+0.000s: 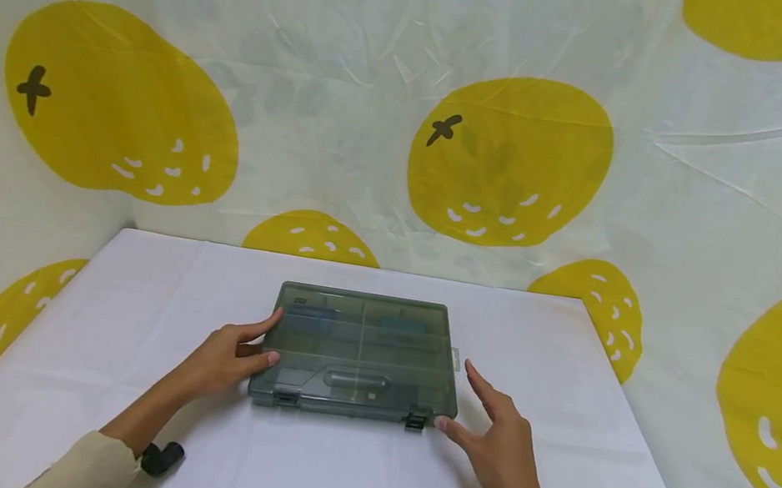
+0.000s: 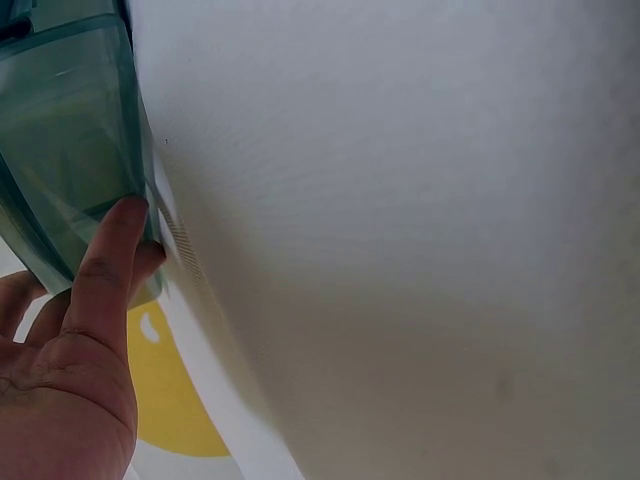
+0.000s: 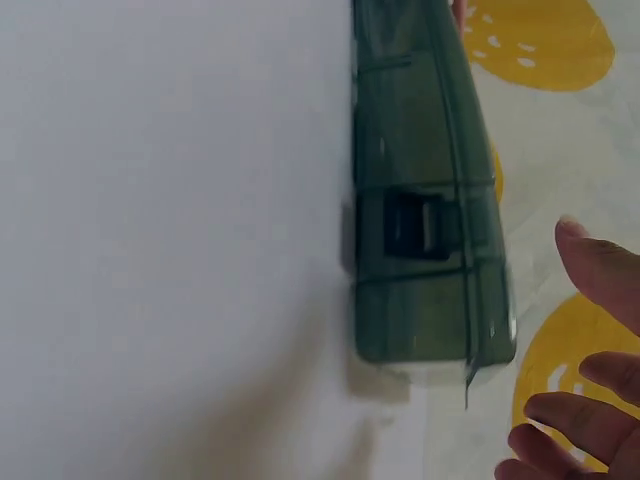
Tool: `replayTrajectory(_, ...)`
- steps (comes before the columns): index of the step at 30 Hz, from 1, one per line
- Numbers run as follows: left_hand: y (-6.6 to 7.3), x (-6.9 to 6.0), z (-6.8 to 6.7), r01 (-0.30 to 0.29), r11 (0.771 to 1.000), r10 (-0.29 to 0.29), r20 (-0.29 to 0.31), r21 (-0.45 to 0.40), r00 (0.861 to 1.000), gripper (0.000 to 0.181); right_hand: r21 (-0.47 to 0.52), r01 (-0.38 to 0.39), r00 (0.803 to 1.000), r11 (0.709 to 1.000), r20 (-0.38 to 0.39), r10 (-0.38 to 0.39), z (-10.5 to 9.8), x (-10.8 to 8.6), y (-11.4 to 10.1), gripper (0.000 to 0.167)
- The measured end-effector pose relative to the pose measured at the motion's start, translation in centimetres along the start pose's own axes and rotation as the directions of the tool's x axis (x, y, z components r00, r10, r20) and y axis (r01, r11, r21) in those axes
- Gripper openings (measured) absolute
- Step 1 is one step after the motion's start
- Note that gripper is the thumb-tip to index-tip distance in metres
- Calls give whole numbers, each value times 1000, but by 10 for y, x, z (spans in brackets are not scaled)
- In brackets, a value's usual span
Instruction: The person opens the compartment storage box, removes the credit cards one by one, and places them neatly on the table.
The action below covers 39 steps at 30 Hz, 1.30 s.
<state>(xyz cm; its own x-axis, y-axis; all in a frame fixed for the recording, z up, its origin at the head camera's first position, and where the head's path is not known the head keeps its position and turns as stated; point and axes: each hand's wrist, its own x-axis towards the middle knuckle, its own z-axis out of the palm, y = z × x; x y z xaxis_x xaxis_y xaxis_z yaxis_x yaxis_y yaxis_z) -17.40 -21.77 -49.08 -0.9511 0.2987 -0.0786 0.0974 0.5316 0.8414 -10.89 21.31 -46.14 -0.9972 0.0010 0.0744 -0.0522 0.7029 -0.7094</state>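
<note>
A dark translucent green plastic storage box lies on the white-covered table with its lid down. Through the lid, compartment dividers and bluish items show, too dim to identify. My left hand grips the box's left edge, thumb on the lid and fingers along the side; the left wrist view shows fingertips against the box wall. Beside the front right corner, my right hand has its fingers spread and thumb close to the corner. In the right wrist view, a gap separates this hand from the box.
Two latches sit on the box's front, one at left and one at right. A small clear tab sticks out from its right side. Behind the table hangs a white cloth with yellow fruit prints.
</note>
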Motion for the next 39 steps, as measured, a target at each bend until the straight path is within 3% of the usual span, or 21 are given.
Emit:
replayTrajectory(9, 0, -1, 0, 6, 1000, -6, 1, -9, 1000, 80, 34, 65, 998, 997, -15, -65, 20, 2, -31, 91)
replayTrajectory(19, 0, -1, 0, 7, 1000, -7, 0, -2, 1000, 80, 53, 160, 985, 986, 56, -163, 59, 6, -62, 85)
replayTrajectory(31, -3, 1, 0, -3, 1000, 3, 0, -14, 1000, 79, 17, 340, 929, 940, 152, -338, 106, 16, -92, 84)
replayTrajectory(39, -3, 0, 0, -54, 998, 54, -3, -17, 999, 78, -68, 388, 909, 919, 191, -370, 131, 26, -114, 80)
